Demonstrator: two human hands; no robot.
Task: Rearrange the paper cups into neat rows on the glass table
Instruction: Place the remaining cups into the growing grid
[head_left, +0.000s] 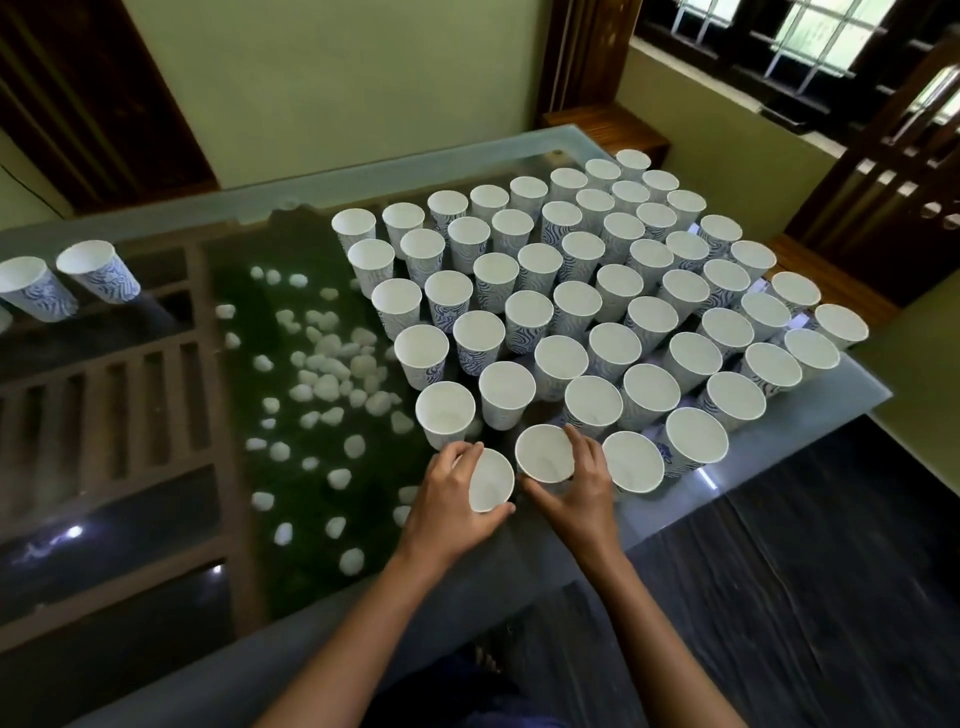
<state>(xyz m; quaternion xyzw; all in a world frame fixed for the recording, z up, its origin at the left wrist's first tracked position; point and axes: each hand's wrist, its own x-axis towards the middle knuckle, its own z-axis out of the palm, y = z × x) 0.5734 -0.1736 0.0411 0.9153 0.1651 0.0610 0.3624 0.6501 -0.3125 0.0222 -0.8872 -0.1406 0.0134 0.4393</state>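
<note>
Surface: glass table (753, 447).
Paper cups (561, 358): white inside, blue swirl print, upright in rows.
Left hand (447, 499): front cup (491, 480) is gripped.
Right hand (582, 483): adjacent cup (544, 452) is gripped.

One head-worn wide-angle view, from above the near edge of the table (769, 467), facing forward and steeply down, cups (618, 283) close beneath, wall (337, 78) and window (810, 41) at top, straight lines bent by the lens

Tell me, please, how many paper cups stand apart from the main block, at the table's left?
2. The leftmost cup sits at the picture's left edge; the second cup stands just right of it. A sliver at the edge below them may be a third, cut off.
</note>
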